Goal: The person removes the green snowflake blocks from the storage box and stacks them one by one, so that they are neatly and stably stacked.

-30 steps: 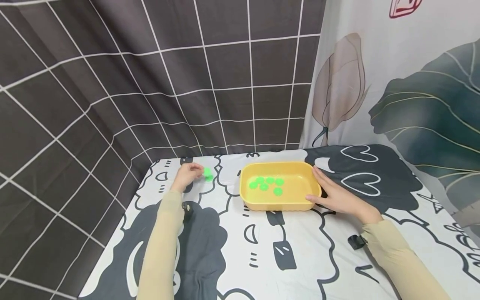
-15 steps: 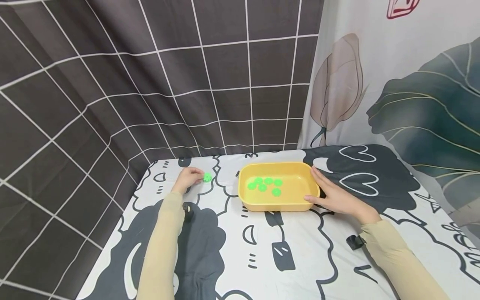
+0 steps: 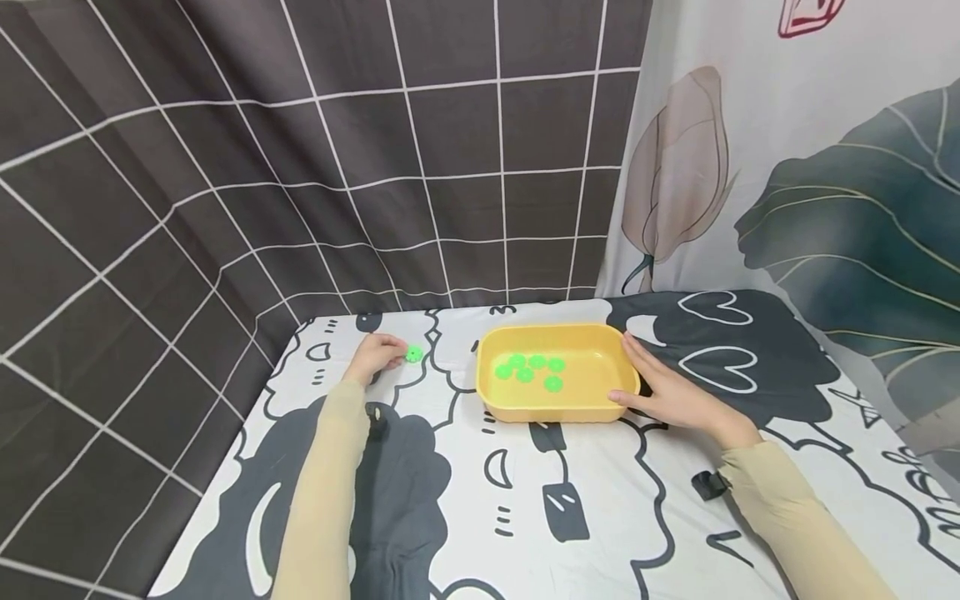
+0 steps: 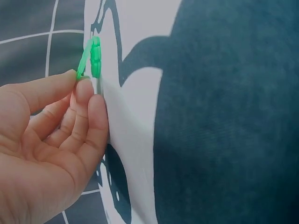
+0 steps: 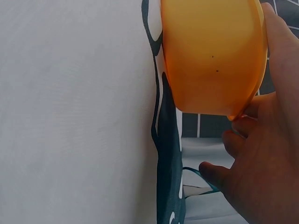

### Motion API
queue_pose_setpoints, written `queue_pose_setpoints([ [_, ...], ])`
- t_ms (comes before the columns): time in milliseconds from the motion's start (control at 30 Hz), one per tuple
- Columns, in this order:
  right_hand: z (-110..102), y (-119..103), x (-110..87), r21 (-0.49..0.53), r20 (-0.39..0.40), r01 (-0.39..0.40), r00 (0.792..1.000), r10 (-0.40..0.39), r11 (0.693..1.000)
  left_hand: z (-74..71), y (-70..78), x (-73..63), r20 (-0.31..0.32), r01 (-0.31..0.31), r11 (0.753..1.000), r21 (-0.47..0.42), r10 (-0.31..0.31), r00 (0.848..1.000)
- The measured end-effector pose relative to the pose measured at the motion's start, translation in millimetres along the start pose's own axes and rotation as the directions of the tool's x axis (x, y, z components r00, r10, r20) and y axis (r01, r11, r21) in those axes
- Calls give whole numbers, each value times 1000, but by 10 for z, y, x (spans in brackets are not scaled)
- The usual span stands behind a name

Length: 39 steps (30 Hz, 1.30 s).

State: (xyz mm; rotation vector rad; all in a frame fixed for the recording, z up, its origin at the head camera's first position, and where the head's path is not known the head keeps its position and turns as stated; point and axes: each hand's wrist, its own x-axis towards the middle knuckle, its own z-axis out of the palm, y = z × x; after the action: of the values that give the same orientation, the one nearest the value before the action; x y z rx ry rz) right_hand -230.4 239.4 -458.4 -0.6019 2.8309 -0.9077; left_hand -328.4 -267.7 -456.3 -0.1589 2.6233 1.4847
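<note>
My left hand is at the left side of the cloth-covered table. In the left wrist view, thumb and forefinger pinch a thin green plastic disc, tilted at an angle. Right beside it is another green notched disc, close against the cloth. A yellow plastic tub stands right of the middle, with several flat green discs lying inside toward its left. My right hand holds the tub's right end, thumb over the front rim and fingers at the right rim. In the right wrist view the tub's outside hides its contents.
A white cloth with dark cartoon prints covers the table. Behind it hangs a dark curtain with a white grid, and a leaf-printed curtain hangs at the right. Dark wrist cameras sit at the sleeves.
One second ago, two green patches showed apart by my left fingertips; now a single disc shows there in the head view. The left hand shifted slightly forward to back; tub and right hand stay put.
</note>
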Motion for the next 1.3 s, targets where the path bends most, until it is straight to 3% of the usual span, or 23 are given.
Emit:
queue_pose_setpoints([
  [300, -9, -3, -4, -6, -2, 10, 1000, -10, 1000, 11, -63, 64, 2, -14, 1000, 6, 14, 1000],
  [433, -9, 5, 1, -3, 6, 10, 1000, -10, 1000, 14, -75, 63, 5, 11, 1000, -3, -11, 1000],
  [533, -7, 6, 4, 1, 13, 6, 1000, -6, 1000, 16, -64, 60, -1, 30, 1000, 4, -30, 1000],
  [1100, -8, 7, -4, 6, 3, 1, 1000, -1, 1000, 47, -12, 41, -25, 9, 999, 52, -8, 1000],
  [1300, -19, -9, -7, 9, 5, 1, 1000, -1, 1000, 21, -18, 40, 35, -15, 993, 117, 11, 999],
])
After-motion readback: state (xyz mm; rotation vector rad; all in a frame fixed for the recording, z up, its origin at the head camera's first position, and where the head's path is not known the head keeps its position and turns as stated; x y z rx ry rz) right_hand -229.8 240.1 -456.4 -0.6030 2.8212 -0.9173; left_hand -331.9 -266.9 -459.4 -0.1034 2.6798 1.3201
